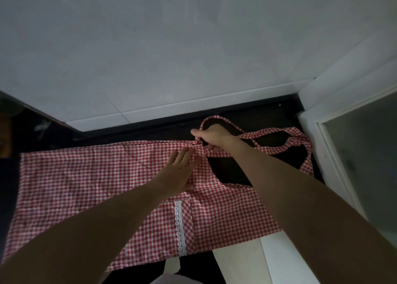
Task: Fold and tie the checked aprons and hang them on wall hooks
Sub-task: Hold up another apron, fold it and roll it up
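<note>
A soft red-and-white checked apron (90,182) with a white lace strip (179,225) lies flat across the dark counter (232,172). The left hand (179,172) presses it with straight fingers; the right hand (211,136) pinches its thin strap (266,133) near the counter's back edge.

The apron (86,187) is partly hidden beneath both forearms.

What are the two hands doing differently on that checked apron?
The left hand lies flat with straight fingers, pressing the apron onto the dark counter; the right hand is curled, its grip pinching a strap. The left hand rests on the broad cloth, the right hand reaches farther, near the wall, where the straps loop. Both touch the same apron.
</note>
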Demonstrator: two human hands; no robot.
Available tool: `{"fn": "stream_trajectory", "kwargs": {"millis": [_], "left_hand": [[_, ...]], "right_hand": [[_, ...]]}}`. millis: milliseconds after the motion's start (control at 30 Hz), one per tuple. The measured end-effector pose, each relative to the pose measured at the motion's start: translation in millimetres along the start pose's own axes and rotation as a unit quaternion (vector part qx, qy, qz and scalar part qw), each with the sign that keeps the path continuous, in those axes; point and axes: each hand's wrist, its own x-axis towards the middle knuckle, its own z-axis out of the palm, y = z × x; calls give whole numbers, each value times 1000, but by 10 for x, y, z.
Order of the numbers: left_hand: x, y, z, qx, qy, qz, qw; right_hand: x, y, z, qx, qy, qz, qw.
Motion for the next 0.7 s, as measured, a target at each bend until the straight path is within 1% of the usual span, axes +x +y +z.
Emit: {"fn": "stream_trajectory", "kwargs": {"millis": [67, 133, 200, 233, 267, 333, 433, 567, 667, 700], "left_hand": [[-26, -1, 10, 7, -2, 6, 1000], [-61, -8, 38, 15, 1, 13, 1000], [-88, -11, 61, 21, 0, 14, 1000], [-93, -13, 66, 21, 1, 12, 1000], [-93, -13, 65, 17, 1, 12, 1000], [-80, -20, 60, 7, 2, 13, 1000], [-79, -21, 58, 3, 6, 13, 1000], [-87, -11, 69, 11, 13, 28, 999], [-88, -12, 106, 19, 8, 36, 999], [-91, -9, 112, 22, 6, 37, 999]], "right_hand": [[-18, -16, 102, -41, 10, 3, 999], [-1, -46, 199, -86, 31, -18, 996], [19, -81, 256, -89, 65, -18, 994], [26, -94, 259, -68, 72, -10, 995], [18, -99, 246, -24, 64, 4, 998], [-27, -94, 172, 108, 26, 48, 993], [-64, -16, 79, 277, -19, 75, 958], [-104, 86, -14, 390, -46, 48, 919], [-163, 114, -184, 494, -49, -3, 868], [-181, 110, -254, 511, -44, -19, 859]]}}
